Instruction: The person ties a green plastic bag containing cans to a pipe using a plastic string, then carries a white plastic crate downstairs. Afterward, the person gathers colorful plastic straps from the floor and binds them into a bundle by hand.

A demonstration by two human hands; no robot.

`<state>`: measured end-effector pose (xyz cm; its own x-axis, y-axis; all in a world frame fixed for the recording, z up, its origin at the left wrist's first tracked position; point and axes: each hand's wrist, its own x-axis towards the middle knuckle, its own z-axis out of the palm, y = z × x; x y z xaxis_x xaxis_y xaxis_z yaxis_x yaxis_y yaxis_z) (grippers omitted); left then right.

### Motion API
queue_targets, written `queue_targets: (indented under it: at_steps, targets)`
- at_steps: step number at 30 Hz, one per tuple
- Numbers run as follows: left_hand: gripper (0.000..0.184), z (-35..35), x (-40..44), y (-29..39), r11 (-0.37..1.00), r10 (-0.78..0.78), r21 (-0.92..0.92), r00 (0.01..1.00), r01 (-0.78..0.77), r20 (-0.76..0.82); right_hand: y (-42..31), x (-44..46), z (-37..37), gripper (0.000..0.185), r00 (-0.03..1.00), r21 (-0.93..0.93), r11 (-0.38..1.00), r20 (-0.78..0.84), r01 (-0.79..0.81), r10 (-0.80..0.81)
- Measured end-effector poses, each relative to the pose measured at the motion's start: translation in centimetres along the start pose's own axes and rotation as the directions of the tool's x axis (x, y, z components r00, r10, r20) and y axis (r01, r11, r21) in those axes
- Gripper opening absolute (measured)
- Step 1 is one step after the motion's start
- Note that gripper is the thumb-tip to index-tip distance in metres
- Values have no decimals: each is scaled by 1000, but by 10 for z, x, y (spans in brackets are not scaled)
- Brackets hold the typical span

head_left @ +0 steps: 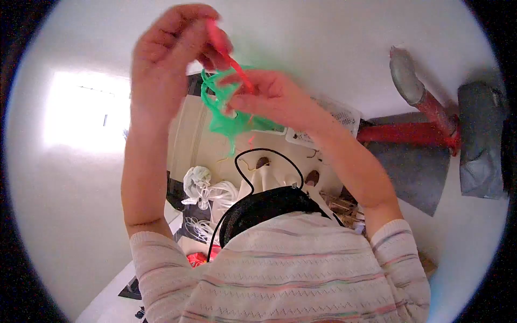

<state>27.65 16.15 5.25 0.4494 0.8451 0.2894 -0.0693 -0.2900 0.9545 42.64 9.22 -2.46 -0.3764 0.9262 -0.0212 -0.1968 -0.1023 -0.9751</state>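
Observation:
My left hand [180,46] is raised at the upper left, its fingers closed on one end of a red strip [235,65]. Lower and to the right, my right hand [264,94] pinches the same strip, which runs slanting between the two hands. Behind and below my right hand hangs a tangle of green strands [223,121], partly hidden by that hand and blurred. What holds the green tangle up cannot be made out.
A white basket [344,119] stands beyond my right forearm. Bundles of white cord [215,194] lie at the lower left. A black mesh item with a loop [269,207] is at my waist. Red and grey furniture [409,133] is at the right.

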Motion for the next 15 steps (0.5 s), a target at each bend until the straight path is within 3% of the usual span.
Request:
queue_targets:
  at_steps: [3, 5, 7, 9, 11, 13, 15]
  targets:
    - [24, -42, 8, -9, 997, 47, 65, 973, -33, -225, 24, -26, -34, 20, 967, -51, 987, -214, -150, 136]
    - [26, -75, 2, -24, 990, -8, 129, 935, 57, -353, 33, -53, -67, 19, 934, -5, 994, -343, -107, 99]
    - [23, -97, -6, -46, 973, -95, 148, 888, 179, -449, 26, -74, -87, 14, 835, 27, 980, -520, -195, 180]
    - [19, -103, -21, -65, 940, -190, 161, 854, 300, -484, 28, -94, -109, 19, 829, 82, 997, -558, 3, 43]
    - [19, -106, -40, -95, 944, -235, 133, 899, 301, -370, 25, -98, -116, 22, 791, 108, 980, -608, 168, -68]
    - [18, -98, -55, -125, 917, -358, 62, 883, 393, -303, 7, -93, -115, 23, 726, 104, 950, -671, 293, -150]
    - [21, -87, -74, -154, 881, -454, 44, 869, 471, -195, -2, -92, -120, 26, 743, 364, 798, -652, 481, -150]
